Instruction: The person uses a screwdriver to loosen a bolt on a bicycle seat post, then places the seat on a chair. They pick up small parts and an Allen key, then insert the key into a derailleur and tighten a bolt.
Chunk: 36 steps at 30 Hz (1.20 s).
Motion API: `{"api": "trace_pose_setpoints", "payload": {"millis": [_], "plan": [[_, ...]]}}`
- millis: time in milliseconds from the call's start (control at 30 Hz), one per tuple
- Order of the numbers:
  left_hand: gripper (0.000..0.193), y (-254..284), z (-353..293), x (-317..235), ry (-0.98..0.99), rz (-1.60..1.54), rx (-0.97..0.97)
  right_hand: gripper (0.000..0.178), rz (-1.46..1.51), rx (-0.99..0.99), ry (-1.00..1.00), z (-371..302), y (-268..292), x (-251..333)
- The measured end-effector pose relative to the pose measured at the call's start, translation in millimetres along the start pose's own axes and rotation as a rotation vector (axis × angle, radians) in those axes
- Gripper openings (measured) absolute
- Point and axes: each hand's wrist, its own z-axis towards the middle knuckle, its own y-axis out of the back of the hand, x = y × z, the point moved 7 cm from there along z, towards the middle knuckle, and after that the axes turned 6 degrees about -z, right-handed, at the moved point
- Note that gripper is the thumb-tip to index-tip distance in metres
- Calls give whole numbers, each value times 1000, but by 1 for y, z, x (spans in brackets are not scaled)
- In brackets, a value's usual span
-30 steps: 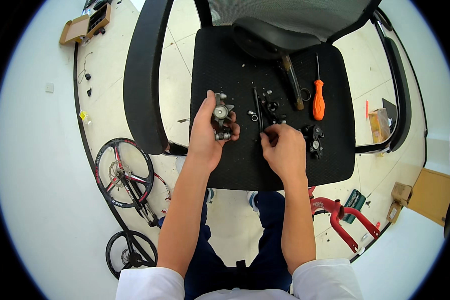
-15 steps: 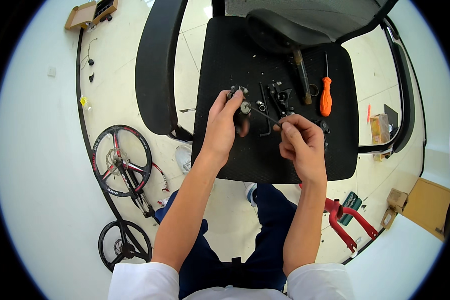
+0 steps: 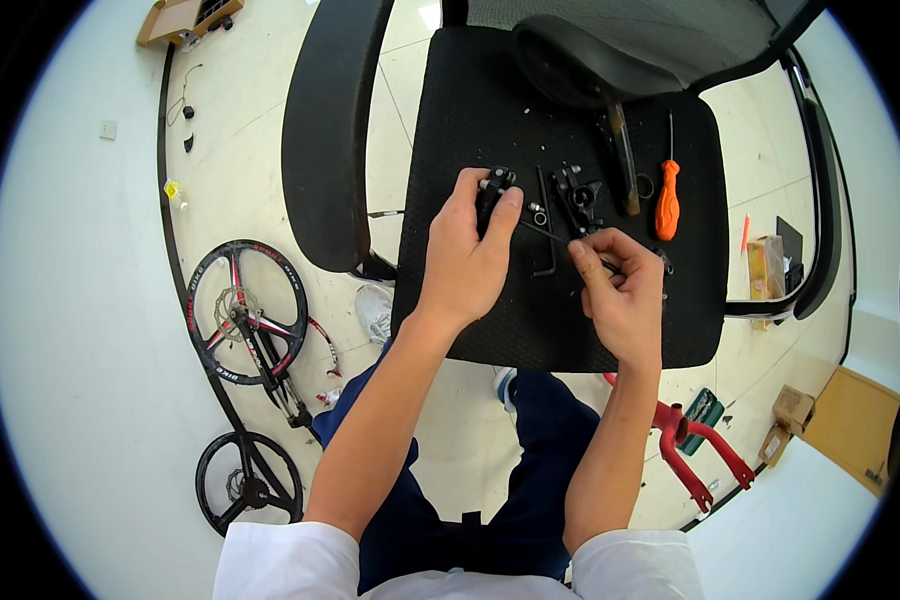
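My left hand (image 3: 468,255) is closed around a small black metal bicycle part (image 3: 494,190), which looks like a clamp or brake caliper; the fingers cover much of it. Pinched in my right hand (image 3: 620,285) is a thin dark hex key (image 3: 544,232), its tip pointing toward the part in my left hand. Both hands are above the black chair seat (image 3: 460,120). Just beyond them lie an L-shaped hex key (image 3: 553,262), small metal rings (image 3: 539,216) and another black bike part (image 3: 582,197).
A bicycle saddle (image 3: 590,65) with its seatpost and an orange-handled screwdriver (image 3: 667,200) lie on the seat. Armrests (image 3: 332,130) flank it. On the floor are a three-spoke wheel (image 3: 247,312), a black wheel (image 3: 249,484), a red fork (image 3: 682,440) and cardboard boxes (image 3: 793,407).
My left hand has turned, so the part sits differently and its round end no longer shows. The hex key now points beside it. The whole view has shifted slightly.
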Motion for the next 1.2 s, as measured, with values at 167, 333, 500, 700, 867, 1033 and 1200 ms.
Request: {"api": "trace_pose_setpoints", "payload": {"millis": [167,333,500,700,867,1033,1200], "plan": [[32,4,1,-7,-109,33,29,19,309,132,-233,0,-3,-14],[31,13,6,11,152,-196,-44,12,-375,-294,214,6,33,-1],[29,10,6,16,231,-327,-34,13,-659,-633,566,-16,21,39],[26,0,3,15,302,-408,2,19,-670,-180,104,15,-25,-9],[23,0,3,16,317,-423,30,18,-595,-177,78,27,-18,-7],[22,6,3,15,323,-427,18,17,16,-52,147,18,-13,1],[23,13,4,12,307,-434,15,13,345,103,96,7,-21,9]]}}
